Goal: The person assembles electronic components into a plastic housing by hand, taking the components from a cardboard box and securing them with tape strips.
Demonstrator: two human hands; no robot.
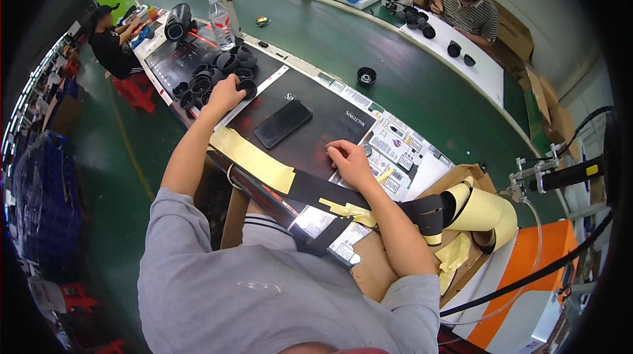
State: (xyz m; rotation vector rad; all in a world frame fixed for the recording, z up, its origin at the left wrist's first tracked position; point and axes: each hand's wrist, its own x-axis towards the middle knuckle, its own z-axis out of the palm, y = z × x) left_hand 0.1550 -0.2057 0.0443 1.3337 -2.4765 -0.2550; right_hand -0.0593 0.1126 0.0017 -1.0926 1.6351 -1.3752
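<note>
My left hand (225, 95) is closed on a round black cup-shaped part (247, 87) at the right edge of a pile of similar black parts (210, 74). Over the right side of the dark printed board (308, 90), my right hand (349, 161) has its fingers curled and pressed together; whatever they hold, if anything, is too small to make out. Between the hands lies a black phone (283, 123). Nearer to me, a strip with yellow backing paper (254, 159) and a black side runs along the bench edge.
A clear bottle (221, 23) stands behind the pile. On the green conveyor (310, 37) sits one black round part (366, 75). At right are a roll of yellow-backed strip (484, 215) in a cardboard box and a jointed metal arm (527, 179). Two people work farther off.
</note>
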